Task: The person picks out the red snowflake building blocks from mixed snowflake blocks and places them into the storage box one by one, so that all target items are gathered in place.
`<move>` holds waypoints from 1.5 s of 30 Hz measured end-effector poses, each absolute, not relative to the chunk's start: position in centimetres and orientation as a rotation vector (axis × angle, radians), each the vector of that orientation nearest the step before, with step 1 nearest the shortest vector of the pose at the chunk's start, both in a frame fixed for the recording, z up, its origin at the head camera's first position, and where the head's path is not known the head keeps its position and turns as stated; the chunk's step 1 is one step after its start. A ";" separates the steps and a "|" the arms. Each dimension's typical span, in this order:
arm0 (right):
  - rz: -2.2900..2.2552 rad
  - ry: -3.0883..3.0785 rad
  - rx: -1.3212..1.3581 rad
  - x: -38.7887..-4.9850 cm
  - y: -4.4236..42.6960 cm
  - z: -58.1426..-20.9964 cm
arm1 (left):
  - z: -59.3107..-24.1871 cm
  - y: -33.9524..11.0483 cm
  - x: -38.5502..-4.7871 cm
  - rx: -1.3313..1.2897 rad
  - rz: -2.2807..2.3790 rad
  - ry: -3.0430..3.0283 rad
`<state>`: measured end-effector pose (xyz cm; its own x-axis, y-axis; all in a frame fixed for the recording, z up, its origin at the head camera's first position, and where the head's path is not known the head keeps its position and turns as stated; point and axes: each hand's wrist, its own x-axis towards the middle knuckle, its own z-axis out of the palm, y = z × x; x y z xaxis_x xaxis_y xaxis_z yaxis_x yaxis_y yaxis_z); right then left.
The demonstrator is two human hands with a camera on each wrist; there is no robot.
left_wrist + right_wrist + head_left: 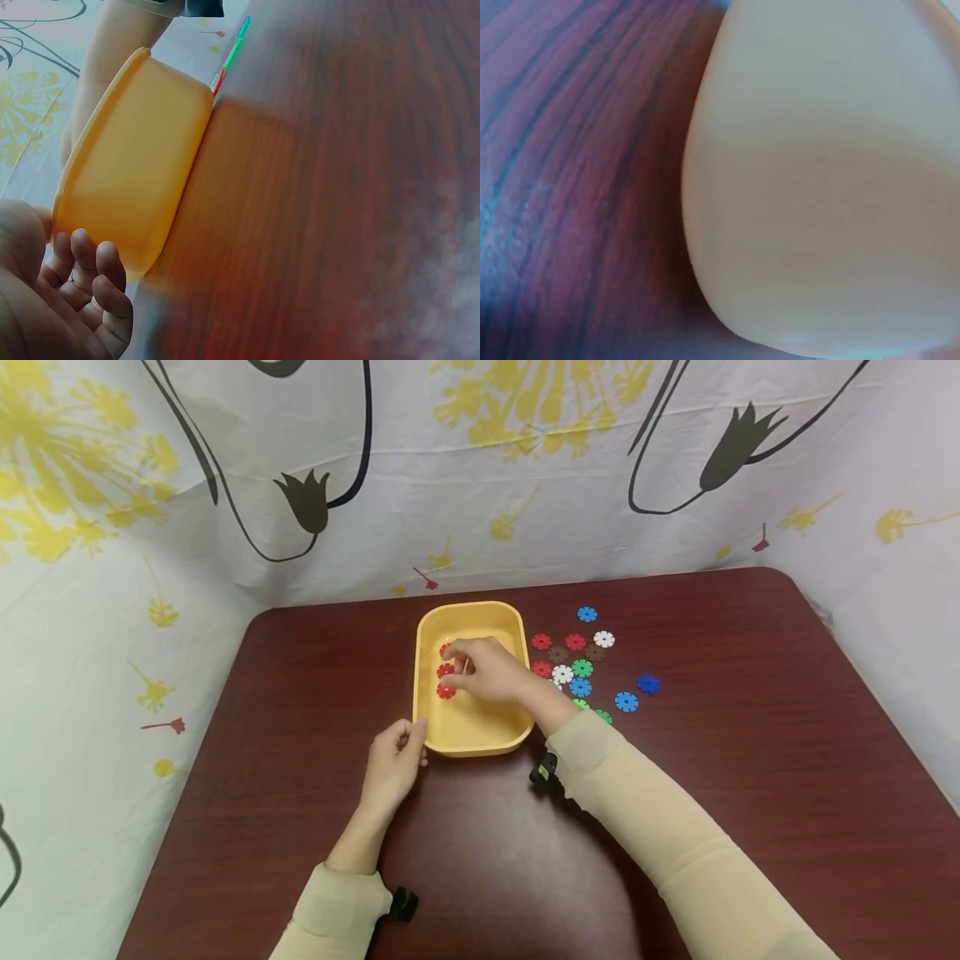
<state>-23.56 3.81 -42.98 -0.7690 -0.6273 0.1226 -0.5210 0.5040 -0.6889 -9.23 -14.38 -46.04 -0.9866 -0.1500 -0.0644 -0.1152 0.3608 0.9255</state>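
Hanging over the yellow tray, the right hand is held with thumb and forefinger parted, disc contact unclear. Red discs are lined up just left of it, along the tray's long axis. Tray's near-left corner is pinched by the left hand.
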 end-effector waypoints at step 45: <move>-1.410 2.736 -0.761 -24.1 13.2 -41.2 | -46.0 -14.4 -9.2 0.246 -1.762 -2.553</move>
